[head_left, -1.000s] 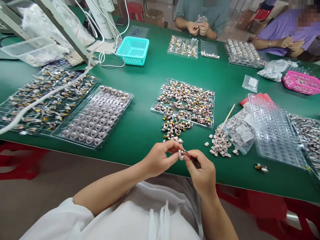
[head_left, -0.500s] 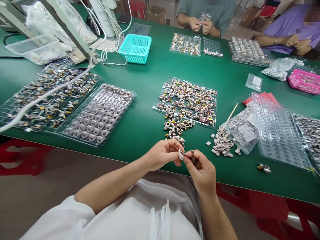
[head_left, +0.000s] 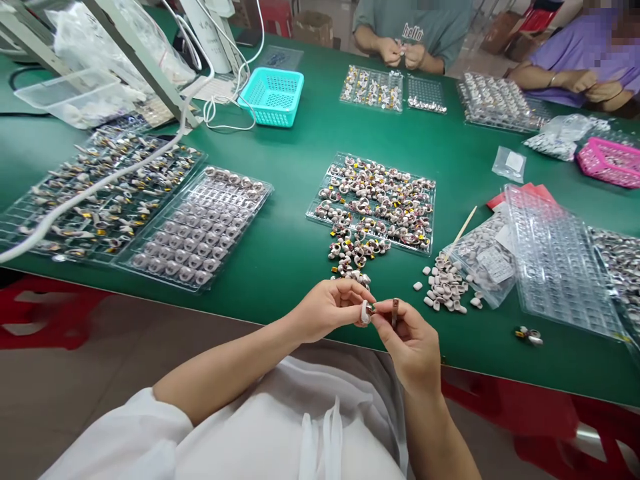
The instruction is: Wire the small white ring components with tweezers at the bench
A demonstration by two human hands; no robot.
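My left hand (head_left: 334, 308) pinches a small white earbud shell (head_left: 366, 313) between thumb and fingers, just past the table's front edge. Dark and greenish bits show at the shell's right side. My right hand (head_left: 411, 337) is closed, its thumb and forefinger meeting at that side of the shell. A narrow brown tool (head_left: 395, 312) sticks up from among its fingers; its kind is hard to make out. Beyond the hands lies a heap of white earbud parts (head_left: 353, 257) with yellow tabs, running up to a clear tray (head_left: 309, 212) full of similar parts.
To the right lie loose white caps (head_left: 445, 288), a wooden stick (head_left: 464, 225), a clear bag (head_left: 493, 263) and an empty clear tray (head_left: 555, 260). Filled trays (head_left: 193, 230) stand left, near a turquoise basket (head_left: 274, 97). Two people sit opposite, handling small parts.
My right hand has shifted slightly right and turned, so the brown tool stands more upright. The shell has moved a little right and now shows its open side more.
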